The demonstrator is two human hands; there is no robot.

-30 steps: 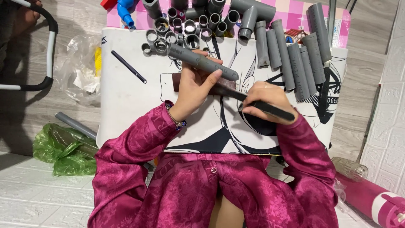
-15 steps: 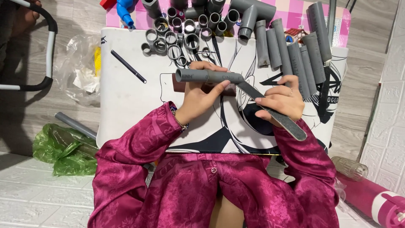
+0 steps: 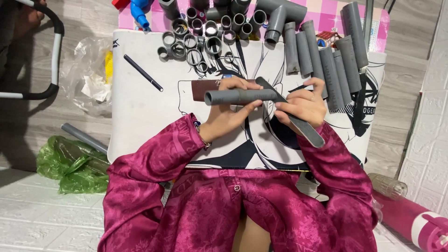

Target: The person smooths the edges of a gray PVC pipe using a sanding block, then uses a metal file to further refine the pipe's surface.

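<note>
My left hand (image 3: 228, 112) grips a short grey plastic pipe (image 3: 240, 96), held level above a white printed board (image 3: 140, 121). My right hand (image 3: 303, 105) holds a long flat grey file (image 3: 291, 114), its far end resting against the pipe's right end. A brown sanding block (image 3: 203, 88) lies on the board just behind the pipe. Both arms wear magenta patterned sleeves.
Several grey pipe lengths (image 3: 326, 60) lie at the board's right, with short pipe rings (image 3: 191, 44) and elbow fittings (image 3: 275, 16) at the back. A black pen (image 3: 142, 72) lies at left. On the floor are a green bag (image 3: 70, 161), a loose pipe (image 3: 84, 137) and a pink bottle (image 3: 415, 219).
The pipe has been turned from slanting to level and lifted slightly. The file has swung from lying low at the right to slanting up against the pipe's end.
</note>
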